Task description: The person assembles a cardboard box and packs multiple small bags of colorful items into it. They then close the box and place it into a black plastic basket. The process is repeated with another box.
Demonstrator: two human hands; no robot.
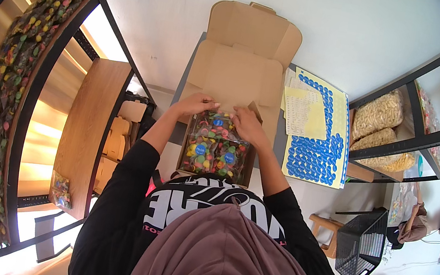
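In front of me a cardboard box (pixel 247 172) holds clear plastic packets of colourful round sweets or snacks (pixel 215 167) with blue round stickers. My left hand (pixel 198 106) is at the far left corner of the packets, thumb and fingertips close together by a box edge. My right hand (pixel 247 125) rests its fingers on the far right edge of the upper packet (pixel 217 125). Whether either hand grips anything is hard to tell. Beyond the hands an opened cardboard box (pixel 237 71) stands with its lid raised against the wall.
Sticker sheets with blue round labels (pixel 313 161) and papers (pixel 301 111) lie at the right of the table. Racks stand on both sides, the left one loaded with many packets (pixel 5 103). A black plastic basket (pixel 360 246) and another person (pixel 417 225) are at the far right.
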